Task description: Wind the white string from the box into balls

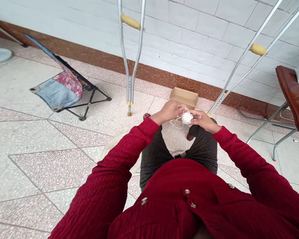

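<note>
Beyond the yarn ball (187, 118) sits an open box (184, 95).

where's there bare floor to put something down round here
Widest: the tiled floor at picture left, below the folding chair and left of the left sleeve. A narrower patch lies between the nearby crutch and the cardboard box. Crowded: before the knees, where the left hand, right hand, white yarn ball, box and second crutch bunch together.

text: none legible | labels, brands: none legible | numbers, signs: none legible
</note>
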A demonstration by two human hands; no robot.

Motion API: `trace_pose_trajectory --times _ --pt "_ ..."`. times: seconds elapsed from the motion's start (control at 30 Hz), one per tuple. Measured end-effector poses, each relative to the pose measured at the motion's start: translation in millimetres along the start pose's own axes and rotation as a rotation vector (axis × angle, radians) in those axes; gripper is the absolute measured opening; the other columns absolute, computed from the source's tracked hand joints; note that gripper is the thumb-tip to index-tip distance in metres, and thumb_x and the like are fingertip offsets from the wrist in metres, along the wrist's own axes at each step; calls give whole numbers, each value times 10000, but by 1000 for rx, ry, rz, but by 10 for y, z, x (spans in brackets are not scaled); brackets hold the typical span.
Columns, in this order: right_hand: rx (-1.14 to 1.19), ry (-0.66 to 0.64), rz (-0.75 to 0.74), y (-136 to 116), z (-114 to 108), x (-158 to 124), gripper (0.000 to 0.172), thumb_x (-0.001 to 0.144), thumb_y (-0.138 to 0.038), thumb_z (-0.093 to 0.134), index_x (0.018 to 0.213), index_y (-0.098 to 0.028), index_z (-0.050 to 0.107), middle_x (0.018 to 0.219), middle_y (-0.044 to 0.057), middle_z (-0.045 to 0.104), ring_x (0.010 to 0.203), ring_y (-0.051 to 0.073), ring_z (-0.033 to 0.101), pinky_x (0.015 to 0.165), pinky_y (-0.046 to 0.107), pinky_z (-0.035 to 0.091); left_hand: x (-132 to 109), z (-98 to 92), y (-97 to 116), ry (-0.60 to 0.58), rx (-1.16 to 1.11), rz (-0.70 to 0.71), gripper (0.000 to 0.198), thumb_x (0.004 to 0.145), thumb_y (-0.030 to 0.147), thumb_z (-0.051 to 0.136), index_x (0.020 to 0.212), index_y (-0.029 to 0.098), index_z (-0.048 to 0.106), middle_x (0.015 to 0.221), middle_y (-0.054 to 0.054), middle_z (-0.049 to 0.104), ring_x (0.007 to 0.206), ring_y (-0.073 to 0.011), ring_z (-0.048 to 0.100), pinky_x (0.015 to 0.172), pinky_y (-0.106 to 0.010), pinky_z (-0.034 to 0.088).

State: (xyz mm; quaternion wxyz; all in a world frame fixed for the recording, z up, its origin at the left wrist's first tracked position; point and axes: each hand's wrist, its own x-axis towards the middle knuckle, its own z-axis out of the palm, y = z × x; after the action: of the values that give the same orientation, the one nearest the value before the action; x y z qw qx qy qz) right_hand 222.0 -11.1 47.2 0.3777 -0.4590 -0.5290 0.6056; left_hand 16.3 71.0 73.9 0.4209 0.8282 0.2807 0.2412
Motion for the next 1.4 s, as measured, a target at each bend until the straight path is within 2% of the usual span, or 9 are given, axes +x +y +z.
trace_pose_trajectory --times 0.13,0.37,0.57,0.73,0.8,0.9,1.0,1.13,1.4 --pt "242 53 73 -187 81 -107 479 655 -204 848 1112 -257 717 1142 27 699 955 194 669 773 353 646 30 70 -118 78 -32 -27 363 930 295 553 611 147 643 598 -1 637 594 -105 546 631 -233 378" --pt "352 125 57 -580 42 -145 408 690 -218 848 1060 -207 676 1111 54 718 951 199 706 875 401 643 -91 261 -399 11 -205 -132 377 928 337 551 635 140 685 664 -43 701 635 -129 592 691 -253 440" --pt "-34 405 -199 -737 -221 85 415 686 -375 853 999 -200 646 951 44 703 763 170 673 645 312 596 -165 470 -322 -94 -318 -114 314 927 346 574 715 156 706 649 -29 711 703 -144 647 755 -263 471" --pt "-573 643 -339 -500 -381 318 425 683 -372 837 1021 -189 655 965 68 686 796 216 616 770 425 562 -227 480 -25 -229 -317 -63 384 942 357 551 645 153 682 669 -38 701 650 -133 612 672 -252 435" --pt "-772 590 -324 -362 -367 320 405 683 -285 815 1048 -183 671 1028 84 683 863 246 619 835 456 532 -238 405 77 -242 -267 -39 376 941 335 549 639 153 682 673 -28 692 648 -124 592 664 -247 416" --pt "-840 338 -226 -183 -299 235 413 630 -154 777 1033 -190 695 958 52 678 872 246 620 812 413 510 -214 228 116 -184 -194 -42 335 923 296 558 653 149 692 656 -5 668 616 -104 552 636 -238 384" --pt "-605 103 -87 -108 -232 113 451 587 -124 756 1028 -191 690 838 0 650 751 184 591 713 334 501 -160 52 33 -86 -123 -42 267 900 295 586 729 150 730 638 18 649 576 -93 508 589 -231 346" --pt "-231 -81 -21 -218 -136 -32 512 568 -140 801 1058 -207 668 917 -1 677 800 160 616 703 295 538 -87 -29 -71 -6 -29 7 259 894 306 599 735 154 736 630 23 651 588 -100 518 576 -226 344" --pt "199 81 -41 -476 50 -146 428 646 -221 848 1036 -207 673 933 7 708 765 140 665 602 232 588 -47 182 -39 53 -273 -49 204 877 285 624 887 144 771 821 -29 757 770 -150 652 748 -256 489"
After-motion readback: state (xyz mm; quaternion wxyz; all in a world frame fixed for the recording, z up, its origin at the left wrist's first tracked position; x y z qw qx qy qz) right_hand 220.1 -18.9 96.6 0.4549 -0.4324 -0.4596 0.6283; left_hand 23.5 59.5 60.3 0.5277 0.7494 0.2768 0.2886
